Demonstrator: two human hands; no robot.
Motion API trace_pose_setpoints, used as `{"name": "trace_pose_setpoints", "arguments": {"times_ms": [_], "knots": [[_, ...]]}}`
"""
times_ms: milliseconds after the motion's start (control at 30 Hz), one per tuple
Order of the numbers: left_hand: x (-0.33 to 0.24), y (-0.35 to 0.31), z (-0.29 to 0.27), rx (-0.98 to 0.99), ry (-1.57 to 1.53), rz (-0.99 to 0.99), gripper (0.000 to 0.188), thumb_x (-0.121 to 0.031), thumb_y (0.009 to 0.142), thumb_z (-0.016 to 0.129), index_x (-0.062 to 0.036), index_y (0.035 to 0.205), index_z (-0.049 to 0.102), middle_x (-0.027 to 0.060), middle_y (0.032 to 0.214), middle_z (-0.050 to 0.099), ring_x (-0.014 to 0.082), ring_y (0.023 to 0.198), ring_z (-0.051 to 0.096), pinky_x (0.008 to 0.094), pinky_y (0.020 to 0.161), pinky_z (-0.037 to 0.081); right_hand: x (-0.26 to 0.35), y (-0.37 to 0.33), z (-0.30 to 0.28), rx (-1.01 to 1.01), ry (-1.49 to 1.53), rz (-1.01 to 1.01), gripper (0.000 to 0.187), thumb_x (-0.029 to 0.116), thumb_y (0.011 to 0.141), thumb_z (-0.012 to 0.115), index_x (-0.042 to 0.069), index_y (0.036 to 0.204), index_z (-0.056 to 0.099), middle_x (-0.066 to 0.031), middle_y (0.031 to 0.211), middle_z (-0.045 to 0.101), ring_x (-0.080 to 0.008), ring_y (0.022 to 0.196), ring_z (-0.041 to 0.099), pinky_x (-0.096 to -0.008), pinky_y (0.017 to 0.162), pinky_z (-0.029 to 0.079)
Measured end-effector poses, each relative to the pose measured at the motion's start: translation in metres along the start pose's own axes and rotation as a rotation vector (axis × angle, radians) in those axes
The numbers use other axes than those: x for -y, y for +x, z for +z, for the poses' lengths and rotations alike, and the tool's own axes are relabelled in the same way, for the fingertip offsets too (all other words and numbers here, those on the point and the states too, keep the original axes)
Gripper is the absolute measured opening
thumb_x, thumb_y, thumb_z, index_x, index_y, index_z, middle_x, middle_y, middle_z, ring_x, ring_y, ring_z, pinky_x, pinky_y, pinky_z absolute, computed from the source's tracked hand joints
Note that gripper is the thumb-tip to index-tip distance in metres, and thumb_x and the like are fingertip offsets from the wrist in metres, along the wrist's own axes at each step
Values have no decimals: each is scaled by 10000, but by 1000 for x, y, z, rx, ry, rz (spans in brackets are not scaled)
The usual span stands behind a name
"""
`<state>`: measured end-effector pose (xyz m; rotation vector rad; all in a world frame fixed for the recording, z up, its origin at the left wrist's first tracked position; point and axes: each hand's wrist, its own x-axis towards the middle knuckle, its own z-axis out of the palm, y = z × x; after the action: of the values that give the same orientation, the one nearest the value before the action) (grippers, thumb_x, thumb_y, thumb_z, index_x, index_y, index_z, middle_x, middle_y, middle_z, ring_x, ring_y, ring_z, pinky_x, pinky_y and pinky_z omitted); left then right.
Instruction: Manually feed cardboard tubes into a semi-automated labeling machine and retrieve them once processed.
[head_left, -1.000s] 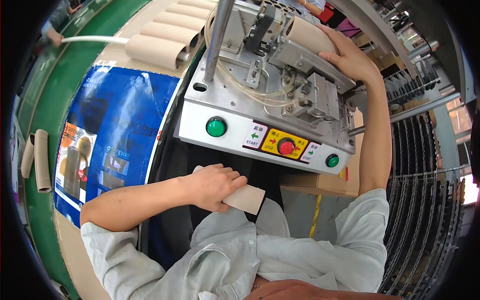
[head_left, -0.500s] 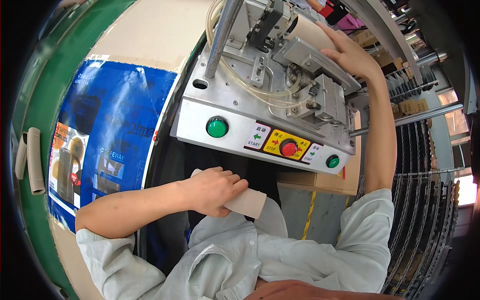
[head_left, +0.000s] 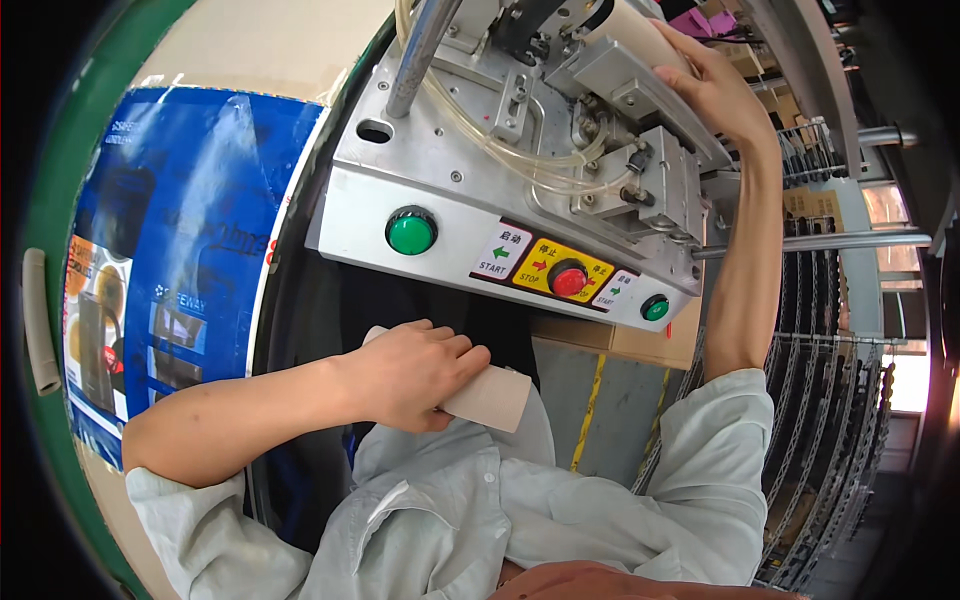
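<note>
A beige cardboard tube lies across my lap side of the machine, with my left hand wrapped round it from above. Both its ends stick out past my fingers. At the upper right, my right hand has its thumb and fingers on either side of a second cardboard tube. That one rests against a metal block of the machine, its dark hollow end pointing left. The far side of my right fingers is partly hidden behind the tube.
On the machine's front panel are a green button, a red button and a smaller green button. Clear hoses loop over its top. Another tube lies at the far left, past a blue printed sheet. Chain-like racks stand right.
The whole view has shifted, so the machine and sheet sit farther left and higher. Both hands keep their hold on the tubes. Only one of the two far-left tubes is still visible.
</note>
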<state>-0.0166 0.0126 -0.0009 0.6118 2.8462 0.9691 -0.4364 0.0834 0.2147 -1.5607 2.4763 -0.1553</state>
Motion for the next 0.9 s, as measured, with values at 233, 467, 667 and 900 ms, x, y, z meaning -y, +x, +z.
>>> {"name": "trace_pose_setpoints", "arguments": {"times_ms": [233,467,667,900], "knots": [[9,-1,1,-28,-11,-13,554,-291,754,881,-40,1180,631,127,1020,731,317,943,729,408,916,567,15,2,0,14,14,-19,686,266,1003,734,209,1655,530,-88,1505,687,-276,1302,641,-410,1113,470],[6,-2,2,-10,7,-9,561,-283,744,883,-38,1181,631,125,1012,731,326,950,731,411,921,568,25,-2,10,-86,23,-71,679,250,994,742,181,1640,543,-71,1495,694,-265,1286,648,-390,1116,467],[1,0,-6,-16,67,-32,572,-259,724,882,-37,1180,616,133,1067,721,344,987,720,413,939,565,8,-7,11,-149,-39,11,632,258,1009,730,144,1609,568,-62,1498,689,-261,1272,654,-375,1107,474],[-41,-17,-43,-389,307,-117,649,-233,706,864,-34,1257,584,200,1426,655,351,1072,699,410,977,546,17,-82,61,-823,76,-221,540,342,1029,694,51,1482,643,-117,1421,720,-315,1293,652,-401,1110,491]]}}
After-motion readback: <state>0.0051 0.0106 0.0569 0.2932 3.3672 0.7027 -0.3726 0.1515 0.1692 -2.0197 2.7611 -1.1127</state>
